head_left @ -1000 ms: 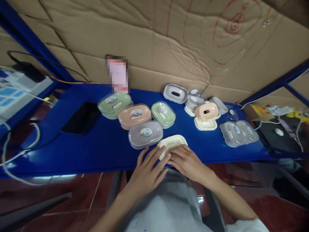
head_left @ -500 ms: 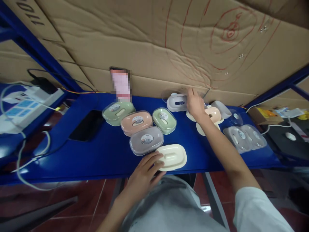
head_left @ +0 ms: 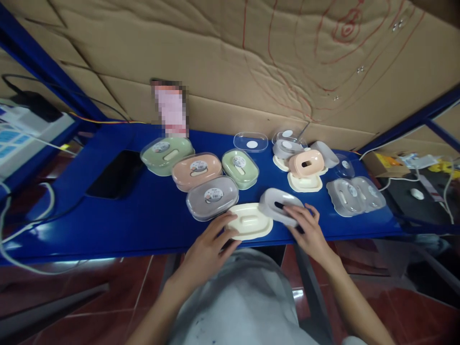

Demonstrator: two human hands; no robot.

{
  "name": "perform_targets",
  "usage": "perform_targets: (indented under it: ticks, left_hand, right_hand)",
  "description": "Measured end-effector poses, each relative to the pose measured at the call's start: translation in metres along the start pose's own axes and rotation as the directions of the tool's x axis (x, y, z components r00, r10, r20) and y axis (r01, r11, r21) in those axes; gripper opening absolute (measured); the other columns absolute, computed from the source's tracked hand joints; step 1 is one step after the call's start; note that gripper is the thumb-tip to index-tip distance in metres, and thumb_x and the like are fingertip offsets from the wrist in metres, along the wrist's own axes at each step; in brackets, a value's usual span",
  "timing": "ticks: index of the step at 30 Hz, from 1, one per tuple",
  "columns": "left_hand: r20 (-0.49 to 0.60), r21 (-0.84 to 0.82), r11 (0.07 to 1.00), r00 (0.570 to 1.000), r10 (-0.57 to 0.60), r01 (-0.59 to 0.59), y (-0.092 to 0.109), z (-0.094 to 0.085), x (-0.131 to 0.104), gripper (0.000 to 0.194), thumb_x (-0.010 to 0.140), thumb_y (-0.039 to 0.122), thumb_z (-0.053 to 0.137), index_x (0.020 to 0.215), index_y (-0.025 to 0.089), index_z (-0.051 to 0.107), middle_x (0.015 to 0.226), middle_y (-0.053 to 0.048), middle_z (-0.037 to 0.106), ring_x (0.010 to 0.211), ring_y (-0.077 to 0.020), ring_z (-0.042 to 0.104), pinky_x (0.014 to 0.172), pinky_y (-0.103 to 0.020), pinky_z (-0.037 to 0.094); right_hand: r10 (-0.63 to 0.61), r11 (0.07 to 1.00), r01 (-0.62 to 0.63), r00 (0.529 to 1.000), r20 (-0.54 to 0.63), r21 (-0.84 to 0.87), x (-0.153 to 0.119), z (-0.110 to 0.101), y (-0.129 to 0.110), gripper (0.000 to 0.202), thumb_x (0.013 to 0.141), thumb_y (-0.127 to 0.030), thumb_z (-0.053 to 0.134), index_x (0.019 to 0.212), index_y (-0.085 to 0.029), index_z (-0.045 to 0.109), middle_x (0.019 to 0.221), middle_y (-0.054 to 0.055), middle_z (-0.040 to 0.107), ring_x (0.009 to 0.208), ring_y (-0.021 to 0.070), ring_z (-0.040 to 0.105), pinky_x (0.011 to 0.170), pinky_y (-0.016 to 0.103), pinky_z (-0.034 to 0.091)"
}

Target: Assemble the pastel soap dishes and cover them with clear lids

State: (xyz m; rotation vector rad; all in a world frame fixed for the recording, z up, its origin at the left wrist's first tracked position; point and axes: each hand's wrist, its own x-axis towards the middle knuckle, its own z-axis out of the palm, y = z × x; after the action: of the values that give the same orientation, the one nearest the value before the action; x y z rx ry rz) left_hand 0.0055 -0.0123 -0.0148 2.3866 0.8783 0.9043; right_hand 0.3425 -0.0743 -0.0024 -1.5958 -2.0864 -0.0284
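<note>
A cream oval tray (head_left: 253, 223) with a raised ridge in its middle lies near the table's front edge. At its left end, the fingers of my left hand (head_left: 212, 244) are closed on the rim. Just right of the tray, my right hand (head_left: 309, 235) grips a grey oval soap dish body (head_left: 273, 199) with a dark slot, tilted and close to the tray's right end. Behind my left hand stand lidded oval boxes with round labels: a grey box (head_left: 212, 197), a peach box (head_left: 197, 170), a green box (head_left: 240, 168) and another green box (head_left: 167, 154).
At the back right sit a peach slotted body (head_left: 306, 164), a cream tray (head_left: 305, 183) and a clear lid (head_left: 250, 142). Grey lidded boxes (head_left: 345, 197) stand farther right. A black phone (head_left: 115, 173) lies left; a cardboard wall (head_left: 201, 57) rises behind the blue table (head_left: 143, 225).
My right hand has come back from the rear of the table, bringing the grey soap dish body beside the cream tray. My left hand stays on the tray. The camera view has shifted slightly.
</note>
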Motion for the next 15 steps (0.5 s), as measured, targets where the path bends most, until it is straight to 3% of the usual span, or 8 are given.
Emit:
perform_targets:
  ticks: [2, 5, 9, 11, 15]
  left_hand:
    - [-0.009, 0.0, 1.0, 1.0, -0.007, 0.007, -0.001, 0.001, 0.0, 0.013, 0.105, 0.024, 0.063, 0.117, 0.024, 0.067, 0.146, -0.01, 0.062, 0.143, -0.0272, 0.059, 0.116, -0.049, 0.057]
    - [-0.021, 0.016, 0.999, 0.999, -0.048, 0.048, -0.002, 0.002, -0.001, 0.034, 0.105, 0.028, 0.063, 0.139, 0.027, 0.06, 0.156, -0.012, 0.056, 0.144, -0.0284, 0.059, 0.113, -0.048, 0.059]
    - [0.008, 0.041, 0.997, 0.998, -0.067, 0.066, -0.002, 0.001, -0.003, 0.061, 0.106, 0.03, 0.062, 0.162, 0.034, 0.039, 0.171, -0.012, 0.039, 0.152, -0.031, 0.05, 0.114, -0.05, 0.057]
    - [0.013, 0.08, 0.996, 1.0, -0.027, 0.026, -0.002, -0.001, -0.003, 0.063, 0.105, 0.025, 0.062, 0.163, 0.033, 0.039, 0.173, -0.013, 0.036, 0.155, -0.0323, 0.046, 0.117, -0.052, 0.055]
    - [0.005, 0.124, 0.991, 0.998, 0.055, -0.055, -0.002, -0.004, -0.002, 0.055, 0.102, 0.023, 0.068, 0.154, 0.028, 0.052, 0.171, -0.014, 0.039, 0.158, -0.0351, 0.041, 0.121, -0.055, 0.05]
  right_hand:
    - [-0.019, 0.999, 0.014, 0.994, 0.105, 0.051, -0.004, -0.008, -0.007, 0.045, 0.103, -0.032, 0.064, 0.148, -0.038, 0.06, 0.136, 0.008, 0.072, 0.127, 0.0318, 0.069, 0.118, 0.066, 0.043]
    - [-0.064, 0.983, 0.048, 0.994, 0.09, 0.175, 0.006, -0.012, -0.022, 0.04, 0.105, -0.03, 0.064, 0.144, -0.037, 0.063, 0.131, 0.006, 0.076, 0.126, 0.0289, 0.07, 0.12, 0.063, 0.043]
    - [-0.247, 0.947, 0.205, 0.957, 0.151, 0.246, 0.028, -0.003, -0.052, 0.043, 0.108, -0.022, 0.057, 0.149, -0.034, 0.057, 0.137, 0.004, 0.074, 0.134, 0.0237, 0.065, 0.129, 0.061, 0.032]
    - [-0.314, 0.935, 0.266, 0.929, 0.196, 0.235, 0.036, 0.003, -0.065, 0.043, 0.108, -0.016, 0.053, 0.149, -0.031, 0.057, 0.14, 0.004, 0.072, 0.138, 0.0214, 0.063, 0.131, 0.06, 0.028]
    - [-0.322, 0.943, 0.287, 0.915, 0.242, 0.17, 0.041, 0.014, -0.073, 0.048, 0.107, -0.008, 0.046, 0.149, -0.03, 0.057, 0.142, 0.005, 0.071, 0.14, 0.0201, 0.061, 0.131, 0.059, 0.029]
